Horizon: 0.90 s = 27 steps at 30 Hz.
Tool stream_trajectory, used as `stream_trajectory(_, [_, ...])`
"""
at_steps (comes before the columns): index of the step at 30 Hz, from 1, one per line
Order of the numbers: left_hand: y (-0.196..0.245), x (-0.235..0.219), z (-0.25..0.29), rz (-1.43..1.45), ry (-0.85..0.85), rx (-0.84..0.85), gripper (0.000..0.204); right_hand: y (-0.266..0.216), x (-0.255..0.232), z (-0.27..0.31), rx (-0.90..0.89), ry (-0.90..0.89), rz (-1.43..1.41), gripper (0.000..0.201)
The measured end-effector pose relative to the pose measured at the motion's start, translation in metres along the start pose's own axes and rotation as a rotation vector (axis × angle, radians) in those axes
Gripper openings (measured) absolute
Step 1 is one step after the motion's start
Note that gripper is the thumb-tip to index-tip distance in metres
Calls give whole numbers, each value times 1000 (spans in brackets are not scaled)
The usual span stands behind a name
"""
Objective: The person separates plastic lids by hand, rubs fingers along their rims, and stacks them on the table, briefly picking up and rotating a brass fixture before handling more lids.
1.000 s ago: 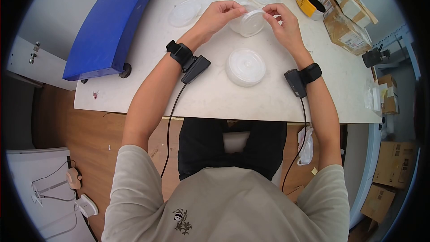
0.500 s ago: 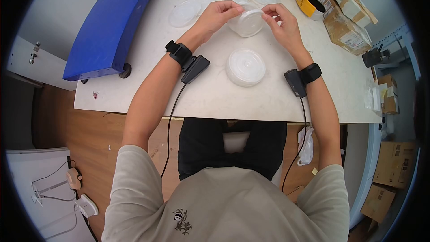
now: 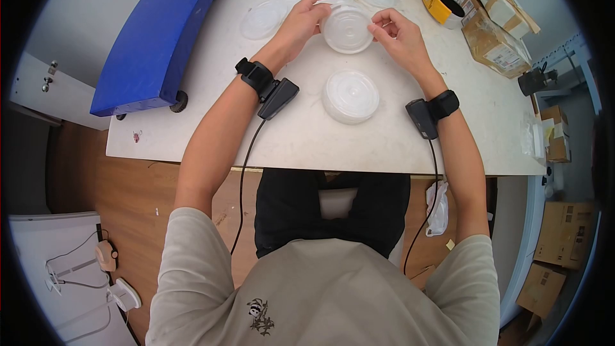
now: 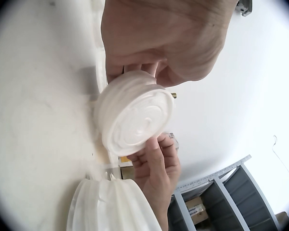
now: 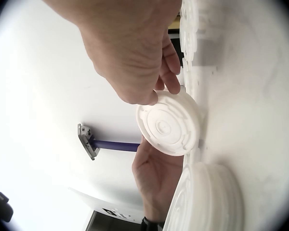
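A short round stack of clear plastic lids [image 3: 348, 29] is up between the hands at the far middle of the table, its ringed top face turned toward the person. My right hand [image 3: 400, 37] pinches its right rim between thumb and fingers. At its upper left, my left hand [image 3: 303, 24] has the index finger stretched out, with the other fingers close to the side; in the left wrist view they are partly hidden behind the stack. A second stack of lids [image 3: 351, 96] sits on the white table nearer the body. In the right wrist view, the left palm [image 5: 156, 175] shows beyond the raised stack.
Several loose clear lids [image 3: 264, 19] lie flat along the back of the table [image 3: 256, 147]. A big blue unit [image 3: 154, 38] with round black feet stands at the left. Toward the right are a yellow tape dispenser [image 3: 439, 3] and taped cardboard boxes [image 3: 496, 45]. Black cables hang from both wrist cameras.
Both hands pinched the upper rim of the tilted lids earlier. Now the face is turned up more, the left fingers have loosened and spread upward, and the right hand grips the right side.
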<state>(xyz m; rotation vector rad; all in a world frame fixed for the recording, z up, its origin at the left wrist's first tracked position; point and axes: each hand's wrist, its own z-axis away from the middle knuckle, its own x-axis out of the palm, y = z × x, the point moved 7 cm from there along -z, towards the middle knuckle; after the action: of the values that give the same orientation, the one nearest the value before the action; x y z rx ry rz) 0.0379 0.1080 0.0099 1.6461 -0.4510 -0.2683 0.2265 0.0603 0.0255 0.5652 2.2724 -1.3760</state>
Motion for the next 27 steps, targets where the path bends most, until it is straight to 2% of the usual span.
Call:
stream_trajectory(22, [0, 7, 2, -50, -98, 20, 39, 6, 1, -1, -26, 39, -85, 20])
stream_trajectory(27, [4, 4, 5, -84, -95, 24, 39, 1, 0, -1, -59, 85, -68, 28])
